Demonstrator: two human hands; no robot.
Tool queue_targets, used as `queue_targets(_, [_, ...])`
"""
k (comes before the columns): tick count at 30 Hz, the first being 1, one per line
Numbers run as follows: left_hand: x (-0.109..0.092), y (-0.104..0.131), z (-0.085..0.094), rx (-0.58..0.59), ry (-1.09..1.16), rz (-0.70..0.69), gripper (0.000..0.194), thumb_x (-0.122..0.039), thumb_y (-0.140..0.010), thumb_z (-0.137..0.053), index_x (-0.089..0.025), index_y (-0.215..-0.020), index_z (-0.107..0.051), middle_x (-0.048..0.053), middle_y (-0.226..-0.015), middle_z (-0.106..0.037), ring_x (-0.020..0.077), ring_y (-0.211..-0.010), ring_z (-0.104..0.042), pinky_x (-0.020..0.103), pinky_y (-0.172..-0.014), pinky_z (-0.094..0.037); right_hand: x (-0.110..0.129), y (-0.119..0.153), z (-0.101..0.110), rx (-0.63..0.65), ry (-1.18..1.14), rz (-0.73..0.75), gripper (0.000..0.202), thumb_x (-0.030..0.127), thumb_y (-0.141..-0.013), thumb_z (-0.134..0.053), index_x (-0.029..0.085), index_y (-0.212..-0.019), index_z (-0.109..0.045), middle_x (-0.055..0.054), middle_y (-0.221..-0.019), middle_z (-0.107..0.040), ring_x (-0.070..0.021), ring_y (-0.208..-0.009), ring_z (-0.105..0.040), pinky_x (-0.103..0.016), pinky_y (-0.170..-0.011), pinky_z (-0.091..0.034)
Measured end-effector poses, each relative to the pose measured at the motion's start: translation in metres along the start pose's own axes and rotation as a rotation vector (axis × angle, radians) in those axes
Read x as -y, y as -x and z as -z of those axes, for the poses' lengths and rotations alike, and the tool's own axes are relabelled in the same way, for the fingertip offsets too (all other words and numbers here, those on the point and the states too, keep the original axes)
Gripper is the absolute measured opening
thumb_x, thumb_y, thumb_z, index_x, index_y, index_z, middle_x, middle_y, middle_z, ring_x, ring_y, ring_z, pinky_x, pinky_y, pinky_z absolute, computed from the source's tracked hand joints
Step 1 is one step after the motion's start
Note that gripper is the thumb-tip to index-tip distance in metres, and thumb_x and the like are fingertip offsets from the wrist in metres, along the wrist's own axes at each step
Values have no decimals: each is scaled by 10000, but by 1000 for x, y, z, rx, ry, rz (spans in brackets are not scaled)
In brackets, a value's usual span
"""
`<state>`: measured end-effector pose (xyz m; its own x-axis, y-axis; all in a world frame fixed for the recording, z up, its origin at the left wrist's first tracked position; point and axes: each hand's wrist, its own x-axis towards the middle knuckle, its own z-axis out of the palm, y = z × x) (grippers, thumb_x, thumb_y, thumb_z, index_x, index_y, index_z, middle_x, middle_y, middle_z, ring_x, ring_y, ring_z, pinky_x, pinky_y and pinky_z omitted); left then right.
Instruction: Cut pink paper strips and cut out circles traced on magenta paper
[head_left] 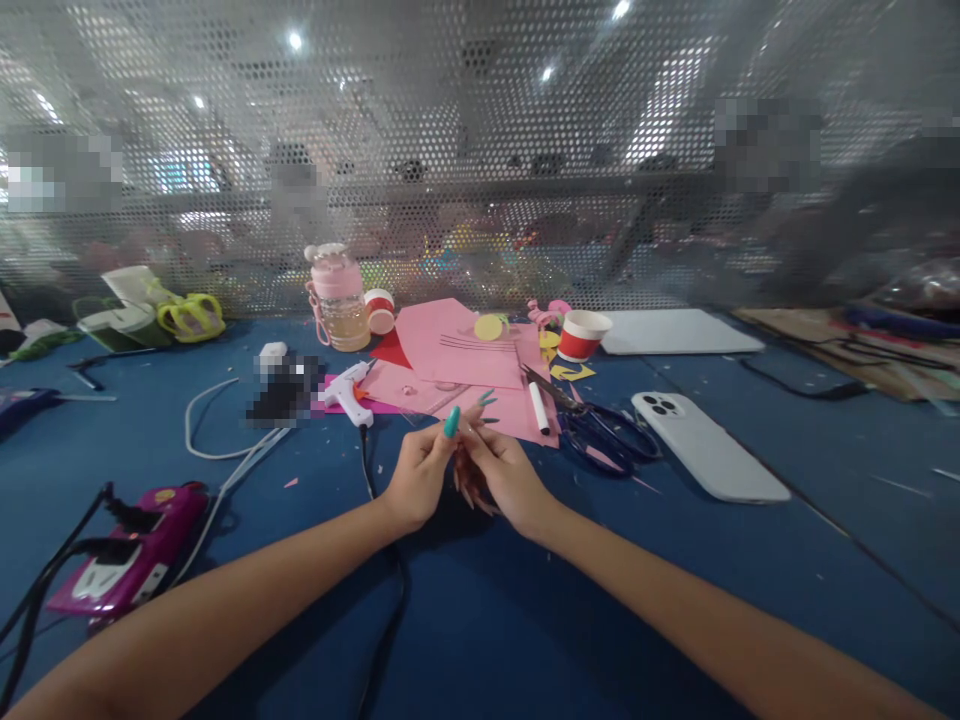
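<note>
One left hand (420, 472) and one right hand (519, 480) meet above the blue surface (300, 530), their fingers (484, 450) touching; whether these pinch anything, I cannot tell. Just beyond lie pink paper sheets (472, 362) bearing a white marker (538, 405), blue-handled scissors (577, 410) to the right, a hot-glue gun (349, 395) to the left.

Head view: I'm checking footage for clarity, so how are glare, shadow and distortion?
In the head view, lights glare as white spots through the mesh, with a hazy background behind; in the head view, shadow darkens the table beneath the left hand and right hand; the head view also seems stretched toward its sides, and mosaic blocks hide some patches.
</note>
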<state>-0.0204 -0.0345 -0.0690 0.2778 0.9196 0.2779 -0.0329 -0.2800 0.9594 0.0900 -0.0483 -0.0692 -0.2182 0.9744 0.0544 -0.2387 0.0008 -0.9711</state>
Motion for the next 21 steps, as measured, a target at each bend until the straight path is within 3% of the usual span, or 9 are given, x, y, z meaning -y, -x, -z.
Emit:
queue_targets(2, [-1, 0, 0, 30, 76, -55, 486, -505, -774, -500, -175, -1113, -609, 79, -936, -686, 186, -843, -627, 295, -782, -487, 2, 1, 0, -26, 24, 33, 475, 640, -669, -533, 182, -565, -459, 60, -383, -459, -48, -252, -352, -178, -239, -220])
queue_targets(5, [-3, -1, -1, 61, 106, -46, 460, -383, -753, -591, -228, -1184, -551, 66, -1235, -557, 213, -1116, -522, 322, -958, -398, 2, 1, 0, -86, 13, 61, 475, 658, -651, -536, 190, -614, -458, 80, -376, -416, -46, -252, -324, -181, -244, -221])
queue_targets(9, [-4, -2, -1, 37, 84, -19, 397, -321, -731, -622, -193, -1106, -614, 70, -1156, -614, 244, -1096, -542, 371, -961, -401, 4, 1, 1, -98, 4, 68, 496, 680, -630, -531, 190, -619, -452, 87, -357, -385, -43, -263, -317, -173, -257, -209])
queue_targets(15, [-4, -2, 0, -32, 81, -53, 270, -294, -684, -654, -174, -924, -694, 72, -971, -697, 252, -961, -616, 379, -894, -447, 7, 2, 2, 28, -13, 26, 451, 630, -670, -524, 183, -631, -476, 97, -313, -397, -40, -222, -301, -159, -240, -181])
queue_targets(21, [-3, -2, 1, -10, 92, -51, 182, -278, -673, -657, -183, -822, -698, 71, -949, -700, 236, -950, -619, 356, -882, -448, 6, 1, 2, 35, -66, -37, 448, 600, -666, -553, 171, -559, -479, 81, -321, -424, -38, -213, -327, -151, -223, -180])
